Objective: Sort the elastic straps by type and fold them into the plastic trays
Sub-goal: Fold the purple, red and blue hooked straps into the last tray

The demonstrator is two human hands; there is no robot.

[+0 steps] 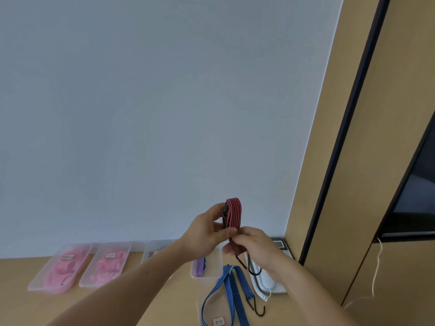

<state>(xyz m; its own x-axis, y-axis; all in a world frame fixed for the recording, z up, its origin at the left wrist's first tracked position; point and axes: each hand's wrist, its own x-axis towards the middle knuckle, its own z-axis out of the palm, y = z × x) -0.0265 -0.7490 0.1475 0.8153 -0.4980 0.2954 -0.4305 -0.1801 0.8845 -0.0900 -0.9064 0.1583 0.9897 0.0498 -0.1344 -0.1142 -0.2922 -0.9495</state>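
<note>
Head view: both hands are raised above the wooden table (164,300), in front of a plain pale wall (141,114). The left hand (207,234) pinches the upper part of a flat, ribbed red-and-dark striped elastic strap (233,215), folded into a narrow upright loop. The right hand (254,245) closes its fingers around the loop's lower end, where the tails hang down.

Below the hands, a blue-and-white striped strap (229,285) with dark metal hooks lies loose on the table, draped partly over a clear tray near the bottom edge. Behind it stands a translucent tray (207,276) holding a folded striped strap. Left of that tray sit two clear, rounded trays (58,267) filled with pink pieces. Bare tabletop lies open between them.
</note>
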